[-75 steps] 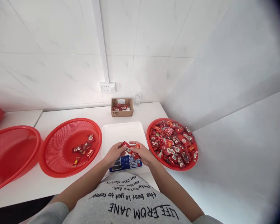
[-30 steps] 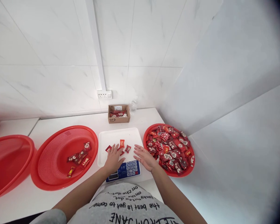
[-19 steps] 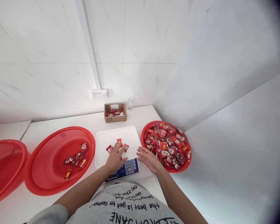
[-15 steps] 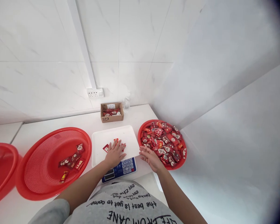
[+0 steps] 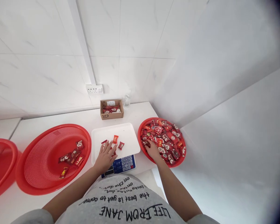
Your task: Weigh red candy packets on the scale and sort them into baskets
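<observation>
We are standing at a white table (image 5: 140,109) set against a marble-patterned tile wall (image 5: 102,34), with a plain pale wall (image 5: 224,87) closing it off towards 3 o'clock. Taking the white tray (image 5: 130,133) of a scale as the clock's centre, we are seeing its blue key panel (image 5: 124,165) at 6 o'clock, a cardboard box (image 5: 112,116) holding red packets at 12, and a clear bottle (image 5: 127,101) just beside the box at 1. A white socket (image 5: 91,89) is sitting on the wall at 11, under a strip of trunking (image 5: 81,40). A full red basket (image 5: 180,161) is standing at 3 o'clock, heaped with red packets; a second basket (image 5: 37,155) is standing at 9, holding a few, and part of a third basket (image 5: 0,165) is showing beyond it. Several wrapped packets (image 5: 115,139) are lying on the tray. Our left hand (image 5: 104,159) is resting over the tray's 7 o'clock corner, fingers spread and partly covering one packet. Our right hand (image 5: 153,151) is reaching into the full basket, fingers bent down among the packets; we cannot tell whether they are gripping one. Half a second ago that hand was hovering between tray and basket, and the left was covering more of the packets; now it is drawing back, leaving them plainer to see.
</observation>
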`<state>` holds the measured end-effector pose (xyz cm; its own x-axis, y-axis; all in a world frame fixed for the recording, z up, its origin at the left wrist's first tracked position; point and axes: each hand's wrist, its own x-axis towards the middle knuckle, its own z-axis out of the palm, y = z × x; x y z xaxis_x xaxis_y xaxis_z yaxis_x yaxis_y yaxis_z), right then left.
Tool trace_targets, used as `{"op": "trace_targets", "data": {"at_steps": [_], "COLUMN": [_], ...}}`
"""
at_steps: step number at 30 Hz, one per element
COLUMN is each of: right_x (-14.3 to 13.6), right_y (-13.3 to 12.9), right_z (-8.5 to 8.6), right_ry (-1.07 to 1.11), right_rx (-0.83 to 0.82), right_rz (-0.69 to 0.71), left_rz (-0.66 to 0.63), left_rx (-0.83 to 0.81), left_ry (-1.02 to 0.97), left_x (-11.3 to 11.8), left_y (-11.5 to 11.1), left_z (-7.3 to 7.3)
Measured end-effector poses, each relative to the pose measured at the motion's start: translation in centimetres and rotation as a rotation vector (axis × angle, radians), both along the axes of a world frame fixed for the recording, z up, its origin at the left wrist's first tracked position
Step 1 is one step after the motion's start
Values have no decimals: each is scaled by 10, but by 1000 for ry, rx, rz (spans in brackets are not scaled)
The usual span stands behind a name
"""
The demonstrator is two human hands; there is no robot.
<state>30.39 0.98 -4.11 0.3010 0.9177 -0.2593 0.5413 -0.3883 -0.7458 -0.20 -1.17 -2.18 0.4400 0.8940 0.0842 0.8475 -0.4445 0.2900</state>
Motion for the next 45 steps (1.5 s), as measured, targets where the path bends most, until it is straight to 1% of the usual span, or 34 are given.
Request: {"op": "trace_targets", "data": {"at_steps": [3, 6, 8, 11, 12, 14, 17, 20, 25, 29, 33, 35, 39, 45], "right_x": [-6, -8, -10, -15, -17, -20, -21, -16, -5, -5, -13, -17, -21, -22], "right_y": [4, 8, 14, 27, 31, 38, 41, 40, 42, 55, 71, 75, 68, 47], "right_z": [3, 8, 12, 14, 13, 10, 3, 0, 7, 11, 4, -1, -4, 2], "right_ry": [-219, -361, -444, -517, -526, -534, -525, -500, -445, -395, -294, -241, -142, -28], "right_rx": [-66, -96, -59, 24, 26, -28, -117, -128, -114, -107, -122, -104, -47, 54], "right_rz": [135, 227, 237, 247, 250, 246, 242, 261, 225, 176, 150, 128, 75, 9], "left_rz": [98, 170, 199, 220, 221, 216, 198, 199, 239, 231, 233, 236, 252, 240], "left_rx": [-14, -16, -17, -29, -33, -35, -27, -22, -17, -18, -29, -40, -42, -62], "left_ry": [-18, -44, -63, -85, -91, -102, -110, -121, -156, -174, -187, -193, -211, -181], "left_x": [-19, -33, -38, -37, -36, -32, -30, -34, -40, -37, -34, -34, -37, -37], "left_y": [-18, -31, -34, -34, -33, -31, -30, -31, -33, -32, -31, -32, -33, -32], "left_z": [-4, -7, -7, -4, -2, 1, 2, -2, -8, -7, -4, -2, -2, -6]}}
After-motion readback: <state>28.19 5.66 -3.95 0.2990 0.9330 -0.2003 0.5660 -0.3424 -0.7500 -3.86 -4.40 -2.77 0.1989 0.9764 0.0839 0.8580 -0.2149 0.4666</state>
